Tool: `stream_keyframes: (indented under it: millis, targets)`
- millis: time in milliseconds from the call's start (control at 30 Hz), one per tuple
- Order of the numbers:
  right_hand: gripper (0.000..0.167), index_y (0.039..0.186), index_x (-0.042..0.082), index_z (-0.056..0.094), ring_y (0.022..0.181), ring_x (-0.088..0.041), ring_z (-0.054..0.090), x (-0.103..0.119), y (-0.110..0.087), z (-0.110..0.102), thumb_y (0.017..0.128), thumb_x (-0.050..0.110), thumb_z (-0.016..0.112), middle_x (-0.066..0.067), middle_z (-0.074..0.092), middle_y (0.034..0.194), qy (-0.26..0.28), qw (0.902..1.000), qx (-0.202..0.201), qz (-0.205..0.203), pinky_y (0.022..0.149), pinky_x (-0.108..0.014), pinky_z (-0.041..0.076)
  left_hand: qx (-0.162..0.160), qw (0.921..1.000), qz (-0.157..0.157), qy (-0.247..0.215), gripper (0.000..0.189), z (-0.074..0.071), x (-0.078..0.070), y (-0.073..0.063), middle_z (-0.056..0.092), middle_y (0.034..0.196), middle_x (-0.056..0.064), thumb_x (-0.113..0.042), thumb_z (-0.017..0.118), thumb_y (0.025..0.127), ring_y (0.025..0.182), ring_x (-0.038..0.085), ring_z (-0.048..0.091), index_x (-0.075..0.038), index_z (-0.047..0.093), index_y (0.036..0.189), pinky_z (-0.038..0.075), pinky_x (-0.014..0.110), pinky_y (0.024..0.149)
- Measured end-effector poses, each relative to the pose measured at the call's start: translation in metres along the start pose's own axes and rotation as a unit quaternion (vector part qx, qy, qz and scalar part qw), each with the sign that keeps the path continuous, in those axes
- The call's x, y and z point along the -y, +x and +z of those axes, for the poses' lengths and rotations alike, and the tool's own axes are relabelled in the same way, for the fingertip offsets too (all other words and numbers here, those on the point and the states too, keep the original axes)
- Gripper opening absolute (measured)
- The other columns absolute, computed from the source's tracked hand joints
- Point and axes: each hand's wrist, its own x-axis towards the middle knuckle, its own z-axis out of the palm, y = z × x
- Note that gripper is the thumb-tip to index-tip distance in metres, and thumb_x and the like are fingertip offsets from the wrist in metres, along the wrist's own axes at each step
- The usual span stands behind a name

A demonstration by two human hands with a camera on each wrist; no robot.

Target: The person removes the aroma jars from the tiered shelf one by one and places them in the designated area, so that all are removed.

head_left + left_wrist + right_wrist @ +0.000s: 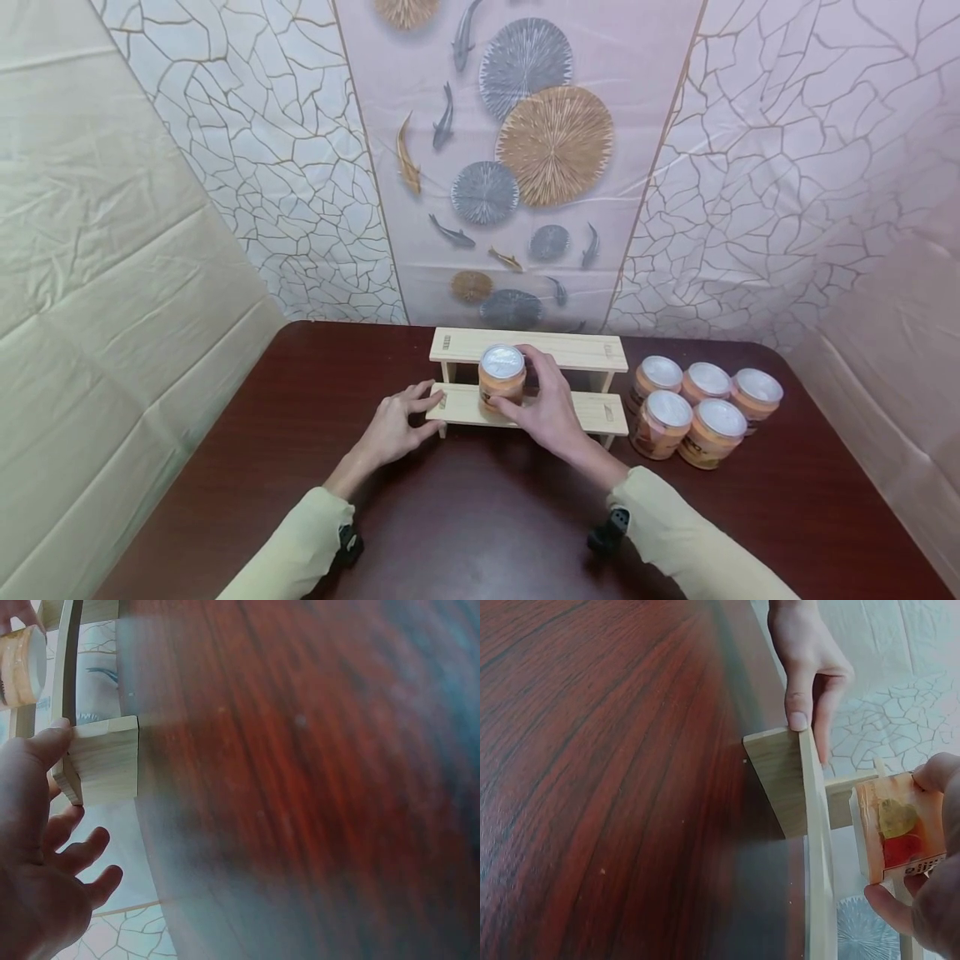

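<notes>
My right hand (553, 408) grips a jar (501, 385) with a silvery top and an orange label, thumb on the near side and fingers round the far right. The jar is upright, close over the lower board of a two-step wooden shelf (465, 406). Yellow and red patches show on its label (900, 825) in the right wrist view. At the shelf's left end, my left hand (393, 425) pinches the lower board, thumb on its front edge. The left wrist view shows this left hand (45, 847) with its other fingers spread beside the wooden leg (109, 757).
Several similar jars (720, 418) stand grouped on the dark wood table (480, 517), right of the shelf. The shelf's upper board (532, 348) runs behind the lower one. A patterned cloth backdrop (300, 167) rises behind the table, and plain cloth hangs at both sides.
</notes>
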Motion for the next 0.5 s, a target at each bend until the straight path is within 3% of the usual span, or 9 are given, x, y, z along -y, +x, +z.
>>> stream_keyframes:
  millis: [500]
  targets:
    - [0.076, 0.131, 0.001, 0.055, 0.102, -0.029, 0.058, 0.001, 0.0, -0.024, 0.068, 0.016, 0.093, -0.015, 0.06, 0.116, -0.013, 0.9998, -0.011, -0.008, 0.085, -0.045, 0.048, -0.002, 1.0, 0.005, -0.001, 0.045, 0.0, 0.001, 0.0, 0.057, 0.136, 0.024, -0.02, 0.081, 0.085, 0.121, 0.049, 0.055, -0.004, 0.07, 0.126, 0.044, 0.058, 0.098]
